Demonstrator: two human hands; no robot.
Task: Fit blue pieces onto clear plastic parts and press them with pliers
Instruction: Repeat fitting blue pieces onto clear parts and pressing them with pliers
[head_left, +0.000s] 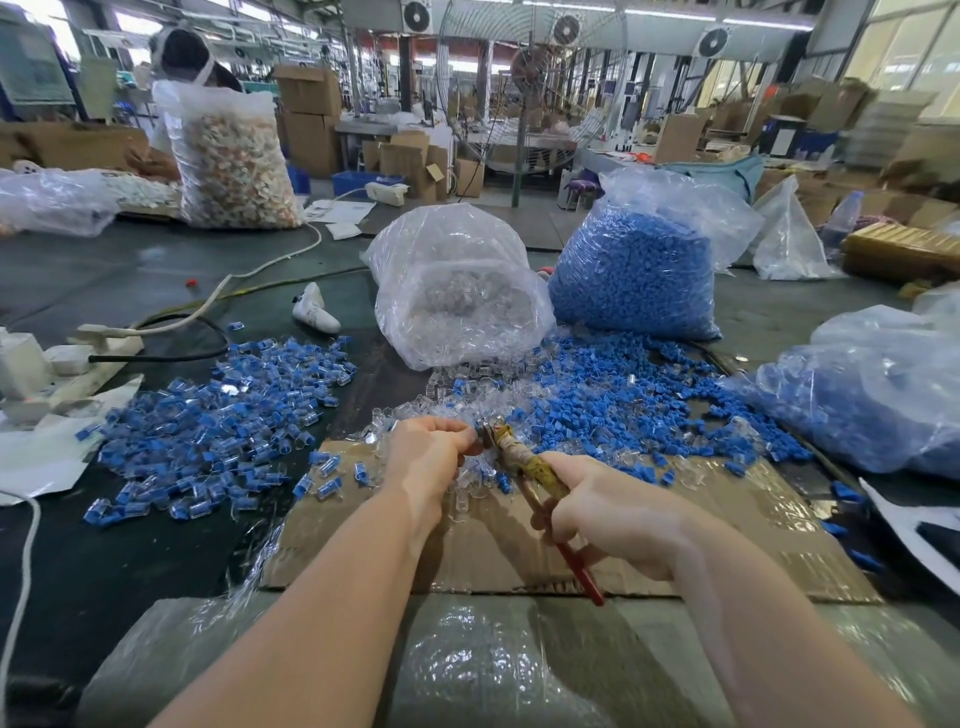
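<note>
The big dark table (130, 270) holds everything, and a flat sheet of cardboard (649, 519) lies on it near the person. At the back stand two big plastic sacks. The clear sack (457, 280) is in the middle and is full of clear parts. The blue sack (639, 270) is just to its right and is full of blue pieces. A third sack (872, 395) lies far right with more blue pieces inside. Loose blue pieces (623, 405) spill out in front of the blue sack, and loose clear parts (447, 395) spill out in front of the clear one. To the left is a heap of done parts (218, 426), clear with blue caps on. Now the small things. The right hand (597, 514) has its fingers curled tight around the pliers (540, 483). The pliers point up and to the left, away from the person, and the nose meets the left hand. The left hand (426, 457) is pinched shut on one small part (475, 434), which sits at its fingertips, right at the pliers' nose. I cannot tell if the nose is closed on the part yet, since it is too small to see. The part lies to the left of the pliers, so I think the squeeze comes next. The left hand is nearer the done heap.
</note>
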